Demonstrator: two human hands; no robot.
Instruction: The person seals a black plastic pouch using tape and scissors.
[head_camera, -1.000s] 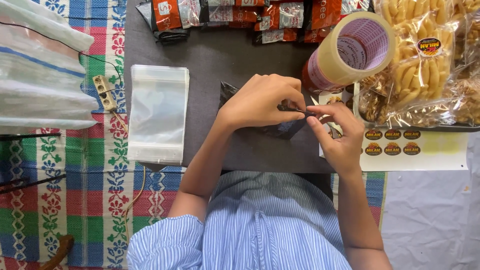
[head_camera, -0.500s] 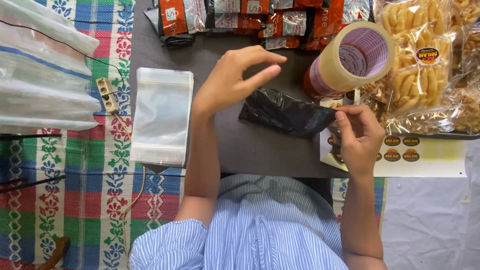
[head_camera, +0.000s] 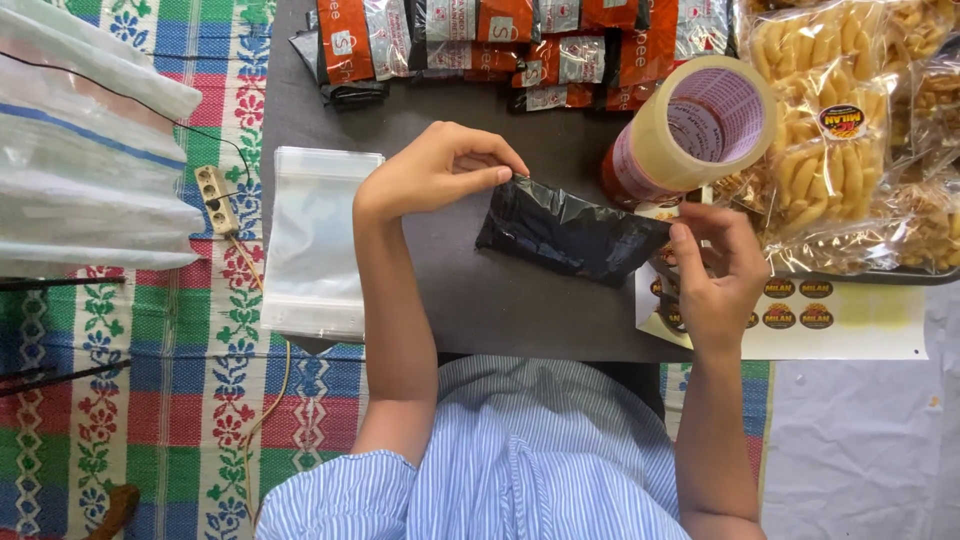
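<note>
- The dark grey flat work board (head_camera: 480, 310) runs from the row of orange and silver sachets (head_camera: 520, 40) at its far edge to the person's blue striped shirt (head_camera: 520, 460) at its near edge; the widest bare patch lies in the middle, below the black packet.
- The checked woven mat (head_camera: 150, 400) borders the board's left side, and a stack of clear plastic zip bags (head_camera: 315, 240) overlaps that left edge.
- On the right, clear bags of yellow snack sticks (head_camera: 830, 150) and a big roll of pale packing tape (head_camera: 690, 125) close off that side; a sheet of round stickers (head_camera: 810, 320) lies just below them.
- The crinkled black glossy plastic packet (head_camera: 565, 232) lies flat on the board, between both hands, slanting slightly down to the right.
- The left hand (head_camera: 430, 170) bends at the wrist and pinches the packet's upper left corner between thumb and fingers.
- The right hand (head_camera: 715, 270) curls at the packet's right end, fingertips touching it; whether it grips is unclear.
</note>
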